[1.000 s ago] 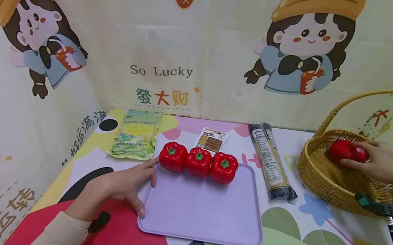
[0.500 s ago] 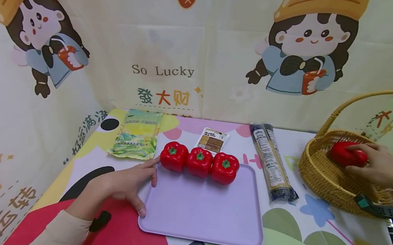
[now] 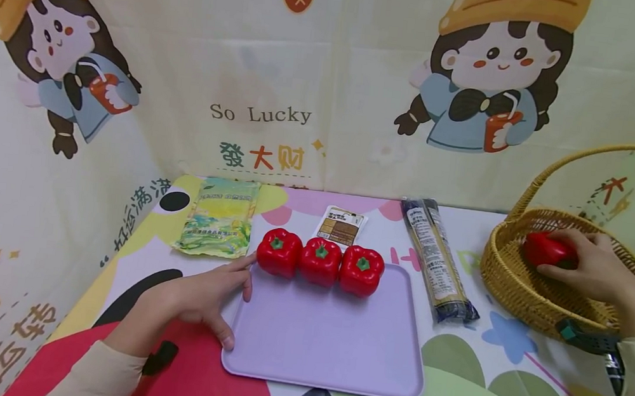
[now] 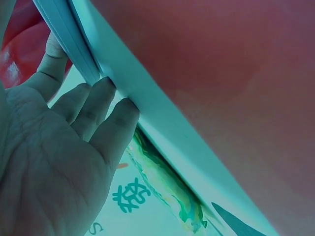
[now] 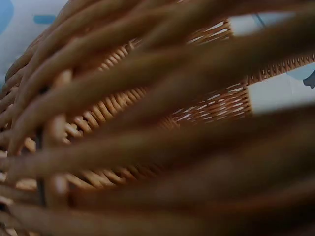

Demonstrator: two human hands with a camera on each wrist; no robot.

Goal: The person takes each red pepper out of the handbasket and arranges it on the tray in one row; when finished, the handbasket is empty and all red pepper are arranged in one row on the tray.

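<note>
In the head view my right hand [image 3: 592, 266] reaches over the near rim of a wicker basket [image 3: 497, 266] and grips a red bell pepper [image 3: 548, 249] inside it. The right wrist view is filled by the basket's weave [image 5: 113, 113], which hides that hand. My left hand [image 3: 198, 301] rests at the left edge of a lilac tray [image 3: 326, 345], thumb and fingers spread along the edge. Seen from the left wrist, this hand [image 4: 64, 142] has its fingers extended near the tray's side. Three red bell peppers [image 3: 319, 262] stand in a row along the tray's far edge.
A yellow-green packet [image 3: 220, 217] lies behind the left hand. Beyond the peppers is a small brown-and-white packet [image 3: 341, 226]. A long package [image 3: 438, 260] lies between tray and basket. The basket's tall handle [image 3: 543, 175] arches above it, in front of a printed cloth backdrop.
My right hand and the pepper it holds have shifted slightly left within the basket, and the pepper has turned. The left hand, the tray and its three peppers stay put.
</note>
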